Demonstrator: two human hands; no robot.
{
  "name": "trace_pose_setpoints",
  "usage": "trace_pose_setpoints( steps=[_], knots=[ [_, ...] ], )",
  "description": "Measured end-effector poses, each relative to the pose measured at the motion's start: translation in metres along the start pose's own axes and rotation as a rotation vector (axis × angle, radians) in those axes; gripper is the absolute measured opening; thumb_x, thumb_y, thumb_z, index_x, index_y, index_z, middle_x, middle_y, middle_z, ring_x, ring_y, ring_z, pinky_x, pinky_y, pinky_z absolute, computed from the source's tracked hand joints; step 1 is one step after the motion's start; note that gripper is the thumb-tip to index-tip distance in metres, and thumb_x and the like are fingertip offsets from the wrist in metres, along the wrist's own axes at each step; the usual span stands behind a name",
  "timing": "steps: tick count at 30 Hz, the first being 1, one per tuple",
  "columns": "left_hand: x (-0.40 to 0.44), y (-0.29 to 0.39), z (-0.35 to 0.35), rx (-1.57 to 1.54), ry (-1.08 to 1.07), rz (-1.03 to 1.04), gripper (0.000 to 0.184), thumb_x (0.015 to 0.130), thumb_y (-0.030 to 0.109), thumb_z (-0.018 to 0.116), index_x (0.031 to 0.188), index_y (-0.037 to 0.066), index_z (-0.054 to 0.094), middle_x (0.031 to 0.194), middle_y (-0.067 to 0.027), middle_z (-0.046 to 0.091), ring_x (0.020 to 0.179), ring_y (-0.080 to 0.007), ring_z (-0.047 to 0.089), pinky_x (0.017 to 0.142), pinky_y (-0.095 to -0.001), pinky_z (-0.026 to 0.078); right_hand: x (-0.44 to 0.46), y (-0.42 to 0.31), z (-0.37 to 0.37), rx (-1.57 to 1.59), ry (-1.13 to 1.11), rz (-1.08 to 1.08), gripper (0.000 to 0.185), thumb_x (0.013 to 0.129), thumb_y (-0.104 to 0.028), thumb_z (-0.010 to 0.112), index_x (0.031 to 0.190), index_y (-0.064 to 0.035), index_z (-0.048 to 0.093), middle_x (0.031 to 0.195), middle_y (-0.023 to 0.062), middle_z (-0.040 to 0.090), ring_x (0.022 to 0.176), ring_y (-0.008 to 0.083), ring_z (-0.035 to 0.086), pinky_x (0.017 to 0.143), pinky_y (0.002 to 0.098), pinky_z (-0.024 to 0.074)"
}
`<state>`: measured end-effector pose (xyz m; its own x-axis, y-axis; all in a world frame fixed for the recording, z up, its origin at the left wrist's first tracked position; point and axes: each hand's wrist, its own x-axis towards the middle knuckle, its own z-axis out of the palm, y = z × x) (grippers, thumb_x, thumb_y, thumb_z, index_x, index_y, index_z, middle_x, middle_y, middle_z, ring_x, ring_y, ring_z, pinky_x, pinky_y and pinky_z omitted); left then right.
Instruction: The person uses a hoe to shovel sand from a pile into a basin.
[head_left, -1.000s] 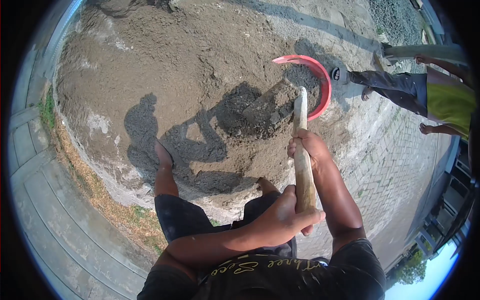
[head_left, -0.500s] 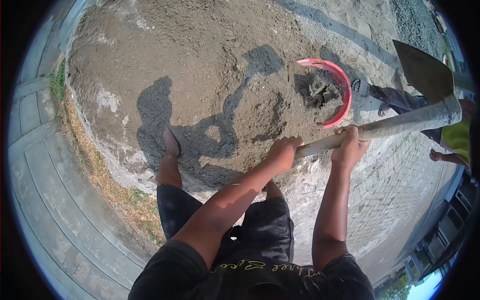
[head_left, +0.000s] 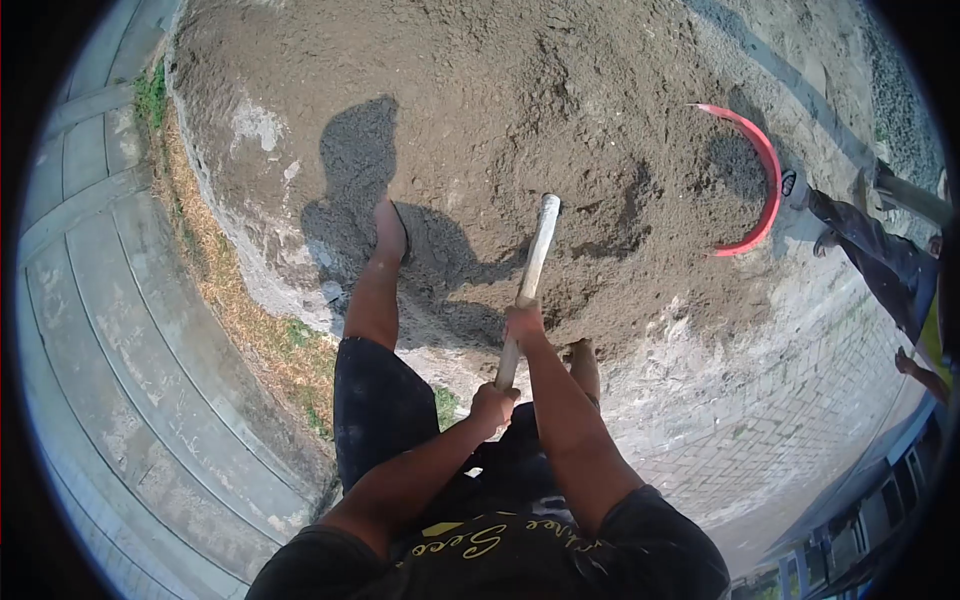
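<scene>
My left hand (head_left: pixel 494 409) is closed round the butt end of a hoe's wooden handle (head_left: pixel 538 250). Further up the same handle, my right hand (head_left: pixel 524 322) grips it. The hoe's blade is not visible; its head end meets the heap of damp grey-brown sand or mortar mix (head_left: pixel 460 130). To the right of the hoe lies a red curved container rim (head_left: pixel 770 180), with grey material inside its curve. My bare legs stand at the near side of the heap, one foot on it.
Another person's legs (head_left: pixel 870 245) are at the right, one foot beside the red rim. Concrete slabs (head_left: pixel 130 330) and a strip of dry grass (head_left: pixel 235 330) run along the left. Brick paving (head_left: pixel 790 390) lies lower right, gravel (head_left: pixel 905 110) upper right.
The hoe has swung down from its raised position at the right to the heap before me. Both hands moved left with it. Less material shows within the red rim.
</scene>
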<state>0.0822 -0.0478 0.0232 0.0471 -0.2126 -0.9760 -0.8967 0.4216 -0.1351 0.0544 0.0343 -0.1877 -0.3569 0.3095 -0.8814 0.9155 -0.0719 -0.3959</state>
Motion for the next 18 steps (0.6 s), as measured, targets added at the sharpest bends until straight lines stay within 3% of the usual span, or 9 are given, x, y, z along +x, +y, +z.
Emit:
trace_pose_setpoints(
  steps=[1, 2, 3, 5, 10, 13, 16, 18],
  knots=[
    [-0.009, -0.007, -0.006, 0.036, 0.062, -0.032, 0.029, 0.080, 0.027, 0.070, 0.082, -0.001, 0.062, 0.066, -0.0100, 0.063, 0.050, -0.0183, 0.061, 0.042, -0.0331, 0.049, 0.005, 0.050, 0.032, 0.037, -0.171, 0.230, 0.021, 0.086, -0.010, 0.060, 0.100, -0.0022, 0.047, 0.067, 0.0109, 0.055, 0.049, 0.0235, 0.056, 0.045, 0.0396, 0.0489],
    [-0.012, -0.008, -0.013, -0.167, -0.080, -0.036, 0.024, 0.080, 0.021, 0.070, 0.082, -0.001, 0.060, 0.059, -0.0052, 0.050, 0.043, -0.0168, 0.051, 0.038, -0.0321, 0.043, -0.012, 0.030, 0.031, 0.074, -0.231, 0.285, 0.017, 0.085, -0.011, 0.061, 0.095, -0.0023, 0.050, 0.065, 0.0105, 0.055, 0.050, 0.0238, 0.056, 0.046, 0.0392, 0.0489],
    [-0.014, -0.009, -0.008, -0.223, -0.117, -0.057, 0.022, 0.080, 0.021, 0.069, 0.078, 0.001, 0.058, 0.059, -0.0045, 0.049, 0.044, -0.0166, 0.051, 0.039, -0.0316, 0.044, -0.029, 0.014, 0.019, 0.080, -0.226, 0.305, 0.017, 0.085, -0.011, 0.061, 0.095, -0.0023, 0.050, 0.065, 0.0105, 0.055, 0.050, 0.0238, 0.056, 0.046, 0.0392, 0.0489],
    [-0.040, 0.028, 0.011, -0.221, -0.159, -0.071, 0.021, 0.083, 0.020, 0.066, 0.072, 0.007, 0.052, 0.061, -0.0018, 0.048, 0.050, -0.0141, 0.051, 0.047, -0.0300, 0.050, -0.033, -0.033, -0.027, 0.246, -0.457, 0.355, 0.012, 0.085, -0.011, 0.061, 0.086, -0.0015, 0.054, 0.062, 0.0093, 0.054, 0.050, 0.0228, 0.055, 0.047, 0.0389, 0.0490],
    [-0.121, 0.100, 0.022, -0.375, -0.369, 0.070, 0.015, 0.085, 0.019, 0.062, 0.080, 0.007, 0.054, 0.067, 0.0000, 0.052, 0.056, -0.0109, 0.054, 0.054, -0.0290, 0.053, -0.033, -0.090, -0.089, 0.154, -0.530, 0.323, 0.007, 0.086, -0.007, 0.060, 0.086, -0.0001, 0.059, 0.065, 0.0095, 0.056, 0.053, 0.0211, 0.056, 0.048, 0.0363, 0.0487],
    [-0.175, 0.112, 0.033, -0.308, -0.522, 0.191, 0.017, 0.086, 0.021, 0.063, 0.084, 0.006, 0.054, 0.068, 0.0000, 0.053, 0.058, -0.0108, 0.056, 0.055, -0.0269, 0.052, -0.066, -0.121, -0.147, 0.452, -0.616, 0.373, 0.006, 0.087, -0.004, 0.058, 0.087, 0.0011, 0.055, 0.066, 0.0095, 0.054, 0.054, 0.0204, 0.056, 0.048, 0.0357, 0.0482],
    [-0.254, 0.105, 0.070, -0.260, -0.733, 0.462, 0.021, 0.084, 0.019, 0.066, 0.082, 0.003, 0.051, 0.068, -0.0012, 0.053, 0.057, -0.0098, 0.055, 0.051, -0.0261, 0.047, -0.134, -0.177, -0.237, 0.462, -0.491, 0.373, 0.013, 0.085, -0.008, 0.060, 0.088, 0.0026, 0.053, 0.066, 0.0105, 0.055, 0.051, 0.0219, 0.058, 0.045, 0.0357, 0.0492],
    [-0.302, 0.099, 0.074, -0.256, -0.702, 0.561, 0.025, 0.084, 0.019, 0.068, 0.086, 0.001, 0.050, 0.070, -0.0016, 0.053, 0.057, -0.0091, 0.053, 0.049, -0.0269, 0.043, -0.178, -0.206, -0.275, 0.490, -0.412, 0.335, 0.013, 0.085, -0.008, 0.059, 0.089, 0.0023, 0.051, 0.066, 0.0098, 0.054, 0.051, 0.0211, 0.057, 0.044, 0.0346, 0.0485]
  ],
)
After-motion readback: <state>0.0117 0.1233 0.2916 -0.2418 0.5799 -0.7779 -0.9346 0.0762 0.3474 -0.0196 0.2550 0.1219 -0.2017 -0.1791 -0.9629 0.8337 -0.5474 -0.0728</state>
